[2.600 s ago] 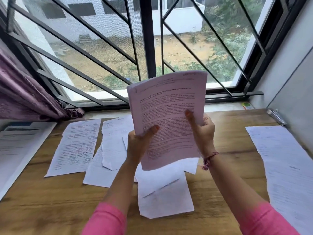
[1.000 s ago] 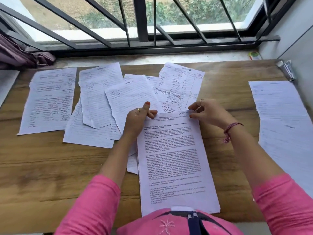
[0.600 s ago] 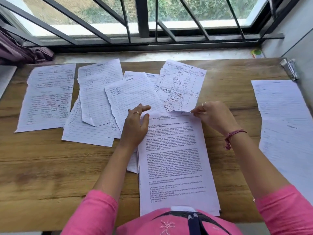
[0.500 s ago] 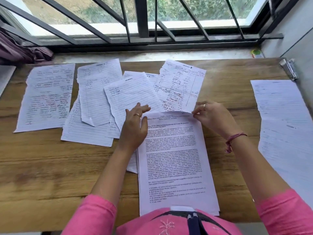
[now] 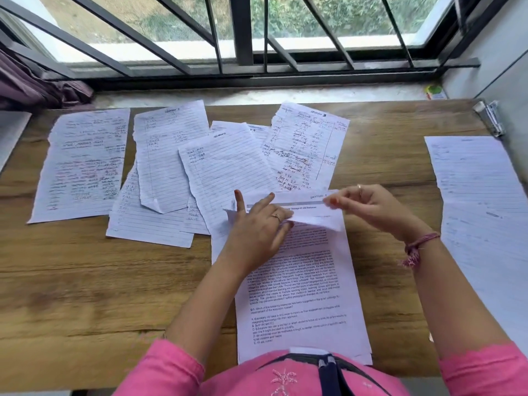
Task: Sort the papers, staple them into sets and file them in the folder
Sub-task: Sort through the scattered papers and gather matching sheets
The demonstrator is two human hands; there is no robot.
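A stack of printed papers [image 5: 303, 295] lies on the wooden table [image 5: 85, 281] right in front of me. Its top sheet [image 5: 311, 212] is curled back at the far edge, baring a page marked with a section heading. My right hand [image 5: 368, 207] pinches that lifted edge at its right corner. My left hand [image 5: 257, 227] rests on the stack's upper left, fingers spread and slipped under the curled sheet. Several handwritten lined sheets [image 5: 225, 172] lie overlapping beyond the stack. A stapler [image 5: 488, 117] sits at the far right corner. I cannot see any folder.
A single handwritten page [image 5: 83, 164] lies at the far left. Long lined sheets [image 5: 483, 212] cover the table's right side. A barred window [image 5: 243, 38] and sill run along the back, a purple curtain [image 5: 34, 84] hangs at the left, a wall stands at the right.
The printed stack came down from mid-air onto the table. Since half a second ago my right hand has lifted and curled the top sheet's far edge; my left hand slid under it.
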